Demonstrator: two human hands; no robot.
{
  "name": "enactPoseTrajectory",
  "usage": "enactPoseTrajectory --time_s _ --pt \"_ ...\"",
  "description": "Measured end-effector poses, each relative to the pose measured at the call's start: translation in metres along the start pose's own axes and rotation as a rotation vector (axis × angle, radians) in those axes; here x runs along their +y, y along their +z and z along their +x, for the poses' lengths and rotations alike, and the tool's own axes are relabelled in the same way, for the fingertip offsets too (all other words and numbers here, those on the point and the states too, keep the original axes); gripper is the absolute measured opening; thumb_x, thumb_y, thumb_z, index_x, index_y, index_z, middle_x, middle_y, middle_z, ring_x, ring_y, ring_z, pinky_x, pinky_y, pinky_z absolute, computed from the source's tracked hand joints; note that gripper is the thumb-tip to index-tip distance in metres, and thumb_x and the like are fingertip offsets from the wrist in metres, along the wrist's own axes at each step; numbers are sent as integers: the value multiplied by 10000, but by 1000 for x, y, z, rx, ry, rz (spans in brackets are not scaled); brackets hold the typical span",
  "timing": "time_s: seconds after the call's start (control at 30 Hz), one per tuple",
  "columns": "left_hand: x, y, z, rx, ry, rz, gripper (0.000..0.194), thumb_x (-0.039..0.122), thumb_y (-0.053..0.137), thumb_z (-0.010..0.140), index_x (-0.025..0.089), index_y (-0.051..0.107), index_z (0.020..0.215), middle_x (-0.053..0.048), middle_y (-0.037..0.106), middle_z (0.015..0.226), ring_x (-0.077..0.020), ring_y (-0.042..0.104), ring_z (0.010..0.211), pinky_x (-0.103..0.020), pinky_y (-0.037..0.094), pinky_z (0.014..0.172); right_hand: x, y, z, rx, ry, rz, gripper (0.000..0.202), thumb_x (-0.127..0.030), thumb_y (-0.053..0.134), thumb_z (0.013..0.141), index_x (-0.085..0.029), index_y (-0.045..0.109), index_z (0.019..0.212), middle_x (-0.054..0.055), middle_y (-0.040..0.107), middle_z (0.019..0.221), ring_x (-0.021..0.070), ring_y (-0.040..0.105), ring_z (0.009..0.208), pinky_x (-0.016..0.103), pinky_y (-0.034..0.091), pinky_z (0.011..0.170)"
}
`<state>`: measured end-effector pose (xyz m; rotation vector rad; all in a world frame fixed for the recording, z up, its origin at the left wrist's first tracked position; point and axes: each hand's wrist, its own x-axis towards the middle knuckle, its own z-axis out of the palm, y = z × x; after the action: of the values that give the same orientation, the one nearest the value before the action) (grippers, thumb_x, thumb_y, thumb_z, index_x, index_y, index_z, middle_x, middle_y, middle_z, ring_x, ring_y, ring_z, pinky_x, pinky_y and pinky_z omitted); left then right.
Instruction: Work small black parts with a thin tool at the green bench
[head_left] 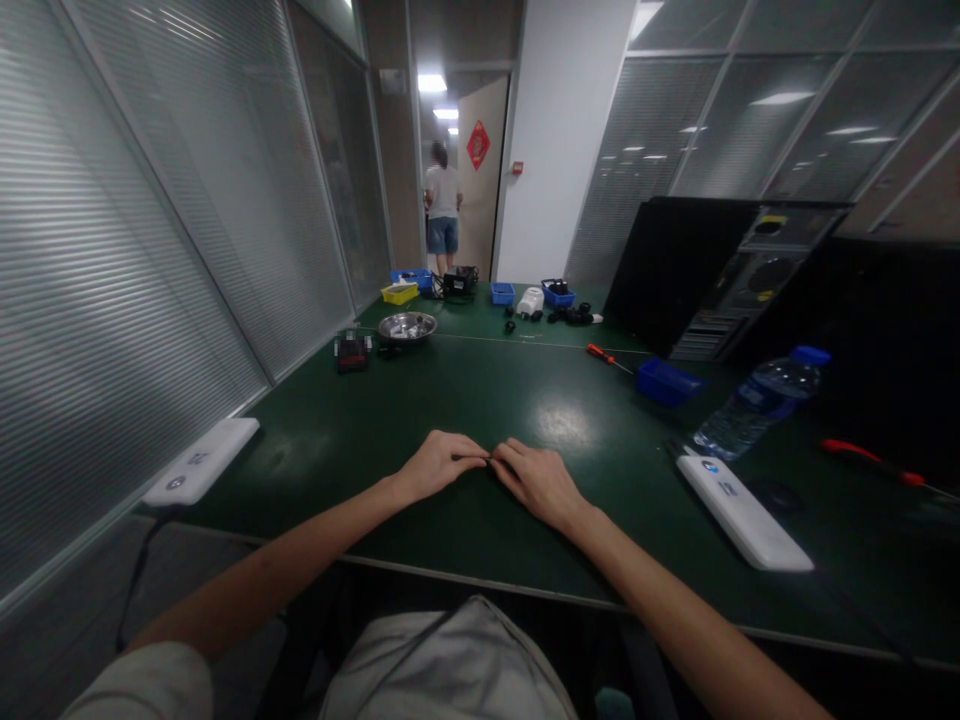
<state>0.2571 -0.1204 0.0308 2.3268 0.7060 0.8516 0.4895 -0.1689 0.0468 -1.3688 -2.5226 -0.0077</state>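
Note:
My left hand and my right hand meet low over the green table, near its front edge. The fingertips of both hands are pinched together around a small dark piece. It is thin and mostly covered by the fingers, so its kind does not show. The left thumb and forefinger press on its left side; the right fingers close on its other side, touching or nearly touching the left ones.
White slabs flank me. At right are a water bottle, a blue bin, screwdrivers and a computer case. Farther back stand a metal bowl, a yellow tray and a white device. A person is in the doorway.

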Motion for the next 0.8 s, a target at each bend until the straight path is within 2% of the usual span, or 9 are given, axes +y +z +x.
enactPoseTrajectory --time_s 0.1,0.23,0.37,0.47,0.63,0.8 --pt "-4 -2 1 18 -1 46 217 306 613 1004 218 804 1056 -48 757 1063 -170 705 970 -293 536 917 0 1 0 -9 2 -7 281 -390 398 1106 -242 636 1096 29 664 1017 153 647 791 266 337 616" --pt "-18 -9 4 90 -17 227 204 264 613 1001 199 773 1110 -59 725 1065 -178 676 978 -315 536 898 1 3 -1 0 5 -5 303 -410 390 1107 -237 636 1076 31 657 998 150 635 766 264 323 604" --pt "-28 -13 4 -25 47 387 229 171 545 1015 170 742 1131 -75 720 1104 -194 652 1046 -348 533 954 2 3 -2 18 -1 2 300 -411 393 1105 -237 635 1072 31 654 990 150 628 749 267 317 596" --pt "-23 -15 0 -95 84 433 290 116 499 1012 169 717 1195 -88 710 1161 -199 633 1088 -357 533 968 2 4 -2 26 3 16 297 -411 397 1104 -238 636 1068 29 653 986 149 624 743 264 316 594" --pt "1 -14 -5 -44 85 392 340 151 501 1016 188 654 1317 -105 663 1297 -221 586 1187 -413 498 1034 4 6 -2 53 -3 51 291 -412 402 1104 -236 631 1068 27 655 993 148 624 752 262 329 611" --pt "9 -16 -3 -119 60 282 276 286 615 996 231 673 1260 -61 706 1172 -217 603 1104 -398 501 986 5 6 -3 64 3 77 264 -392 421 1098 -239 635 1074 26 658 998 148 629 768 259 338 617"
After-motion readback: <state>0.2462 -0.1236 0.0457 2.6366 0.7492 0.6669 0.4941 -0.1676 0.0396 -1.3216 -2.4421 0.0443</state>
